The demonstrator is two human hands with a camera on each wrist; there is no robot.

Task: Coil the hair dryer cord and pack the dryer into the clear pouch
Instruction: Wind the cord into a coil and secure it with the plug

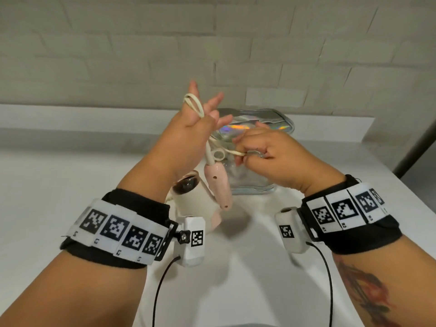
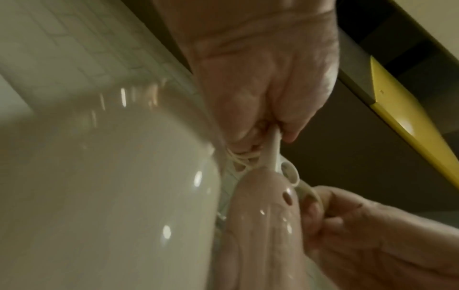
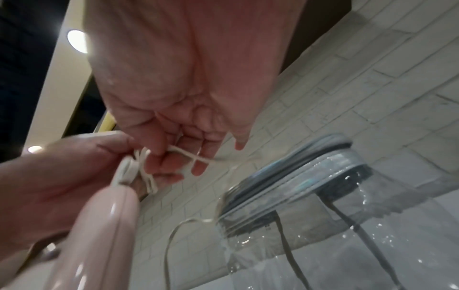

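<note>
Wristbands nearest the lens: coded markers on black cuffs, one small camera block apiece.

Left hand: raised, fingers spread and mostly straight, several turns of cream cord looped around them. From beneath, thumb and palm seen pinching the cord's thick collar where it enters the dryer handle.

Right hand: fingers curled, thumb and forefinger clamped on the free run of cord, drawn out sideways from the left hand.

Just below the left fingers: pink handle of the hair dryer, hanging from the cord collar (folded against the body, by the look of it), cream barrel beneath with its dark opening turned up. Contact with the counter not determinable.

Beyond the right fingertips: clear pouch, upright on the white counter, iridescent rim, mouth seemingly open; dark straps visible through its wall from the right wrist. Dryer still outside it.

Farther out: pale brick-pattern wall.

Step in hand, as judged: coiling, part done, a loose length trailing below toward the pouch. Next move calls for carrying the pinched run round the left fingers once more, tension kept even so the existing turns do not slip off the fingertips, then gathering the remaining slack likewise.
</note>
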